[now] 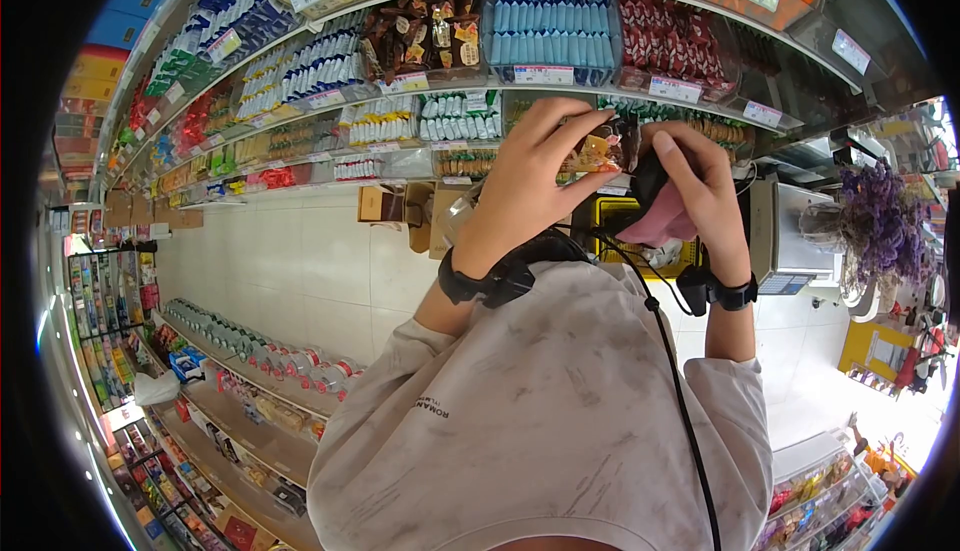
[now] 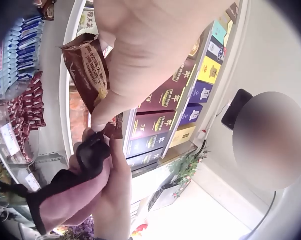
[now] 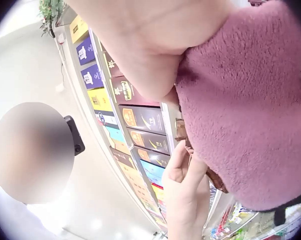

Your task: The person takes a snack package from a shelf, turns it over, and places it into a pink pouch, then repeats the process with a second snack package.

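My left hand (image 1: 545, 161) holds a brown snack packet (image 1: 602, 148) by its side, in front of the lower shelves. In the left wrist view the brown packet (image 2: 85, 72) has light printed characters and a crimped end. A pink plush cloth (image 1: 662, 219) with black edging hangs from my right hand (image 1: 705, 176), which grips it between thumb and fingers. Up close in the right wrist view, the pink cloth (image 3: 250, 105) hides much of the packet behind it. The cloth's black edge comes right up to the packet's lower end in the left wrist view.
Shelf bins of wrapped snacks, including blue packets (image 1: 552, 36) and red packets (image 1: 672, 43), rise ahead. Below the hands stands a yellow basket (image 1: 612, 213). A grey metal box (image 1: 790, 226) and purple dried flowers (image 1: 875, 216) are at the right. A black cable (image 1: 680, 381) runs down the shirt.
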Tool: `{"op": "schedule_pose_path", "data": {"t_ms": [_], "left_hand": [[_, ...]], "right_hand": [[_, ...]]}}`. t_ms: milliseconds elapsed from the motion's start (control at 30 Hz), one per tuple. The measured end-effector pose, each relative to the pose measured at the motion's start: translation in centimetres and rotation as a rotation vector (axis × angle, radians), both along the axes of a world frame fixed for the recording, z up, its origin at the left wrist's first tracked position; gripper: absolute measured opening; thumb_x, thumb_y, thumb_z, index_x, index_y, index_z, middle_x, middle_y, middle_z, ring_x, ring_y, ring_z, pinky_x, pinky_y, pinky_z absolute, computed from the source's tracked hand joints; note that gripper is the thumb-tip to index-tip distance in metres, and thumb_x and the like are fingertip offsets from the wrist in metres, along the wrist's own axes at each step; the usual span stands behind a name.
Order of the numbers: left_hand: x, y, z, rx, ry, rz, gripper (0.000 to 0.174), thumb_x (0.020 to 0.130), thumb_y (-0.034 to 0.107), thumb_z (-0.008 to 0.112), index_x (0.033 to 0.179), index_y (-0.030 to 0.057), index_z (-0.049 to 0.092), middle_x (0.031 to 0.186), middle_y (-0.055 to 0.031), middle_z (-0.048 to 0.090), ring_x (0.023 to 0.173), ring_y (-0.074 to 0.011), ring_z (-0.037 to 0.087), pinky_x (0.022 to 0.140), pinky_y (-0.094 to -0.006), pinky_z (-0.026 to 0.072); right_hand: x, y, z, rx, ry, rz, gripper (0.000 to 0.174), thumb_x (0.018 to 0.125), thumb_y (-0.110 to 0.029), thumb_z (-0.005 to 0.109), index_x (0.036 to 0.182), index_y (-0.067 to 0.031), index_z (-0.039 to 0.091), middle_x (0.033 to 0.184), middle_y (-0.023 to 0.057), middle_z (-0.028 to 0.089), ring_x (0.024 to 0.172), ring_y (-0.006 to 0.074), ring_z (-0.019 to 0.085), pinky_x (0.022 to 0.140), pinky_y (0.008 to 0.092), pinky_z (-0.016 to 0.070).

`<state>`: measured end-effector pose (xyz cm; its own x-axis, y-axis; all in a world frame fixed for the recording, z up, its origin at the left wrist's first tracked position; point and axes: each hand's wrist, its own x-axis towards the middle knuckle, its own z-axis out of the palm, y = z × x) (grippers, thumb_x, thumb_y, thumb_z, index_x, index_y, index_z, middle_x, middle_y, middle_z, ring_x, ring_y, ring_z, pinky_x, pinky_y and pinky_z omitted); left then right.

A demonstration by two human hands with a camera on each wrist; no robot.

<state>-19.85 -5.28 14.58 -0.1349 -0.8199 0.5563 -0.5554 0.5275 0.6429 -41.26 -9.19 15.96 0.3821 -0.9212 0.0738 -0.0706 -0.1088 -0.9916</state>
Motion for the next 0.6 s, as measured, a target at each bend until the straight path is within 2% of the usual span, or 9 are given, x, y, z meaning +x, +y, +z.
{"op": "schedule_pose_path", "data": {"t_ms": [133, 267, 367, 600], "left_hand": [[0.6, 0.0, 0.1, -0.016, -0.032, -0.009, 0.057, 0.072, 0.009, 0.086, 0.126, 0.0069, 0.066, 0.117, -0.0099, 0.061, 0.107, -0.0294, 0.061, 0.092, -0.0378, 0.0508], [0.5, 0.0, 0.2, -0.022, -0.071, -0.026, 0.056, 0.071, 0.008, 0.085, 0.125, 0.0081, 0.068, 0.115, -0.0091, 0.061, 0.105, -0.0294, 0.061, 0.090, -0.0384, 0.0507], [0.4, 0.0, 0.3, -0.025, -0.090, -0.030, 0.057, 0.069, 0.007, 0.085, 0.124, 0.0085, 0.069, 0.114, -0.0085, 0.061, 0.105, -0.0295, 0.060, 0.089, -0.0389, 0.0503], [0.6, -0.1, -0.1, -0.022, -0.148, -0.042, 0.058, 0.069, 0.006, 0.084, 0.125, 0.0093, 0.069, 0.116, -0.0073, 0.061, 0.106, -0.0290, 0.058, 0.092, -0.0397, 0.0489]], "right_hand": [[-0.7, -0.1, 0.1, 0.074, -0.054, 0.063, 0.020, 0.099, -0.018, 0.065, 0.103, 0.0015, 0.068, 0.089, 0.0006, 0.068, 0.079, 0.0031, 0.057, 0.072, 0.0198, 0.0463], [-0.6, 0.1, 1.0, 0.040, 0.058, 0.058, 0.017, 0.094, -0.015, 0.072, 0.101, 0.0000, 0.069, 0.084, -0.0036, 0.064, 0.073, -0.0002, 0.050, 0.064, 0.0170, 0.0396], [-0.6, 0.2, 1.0, 0.081, 0.088, 0.063, 0.016, 0.092, -0.013, 0.074, 0.101, -0.0006, 0.069, 0.081, -0.0055, 0.061, 0.071, -0.0002, 0.048, 0.062, 0.0170, 0.0375], [-1.0, 0.2, 0.0, 0.005, 0.107, 0.044, 0.015, 0.092, -0.011, 0.071, 0.102, 0.0005, 0.068, 0.077, -0.0062, 0.059, 0.068, -0.0016, 0.046, 0.058, 0.0163, 0.0351]]}}
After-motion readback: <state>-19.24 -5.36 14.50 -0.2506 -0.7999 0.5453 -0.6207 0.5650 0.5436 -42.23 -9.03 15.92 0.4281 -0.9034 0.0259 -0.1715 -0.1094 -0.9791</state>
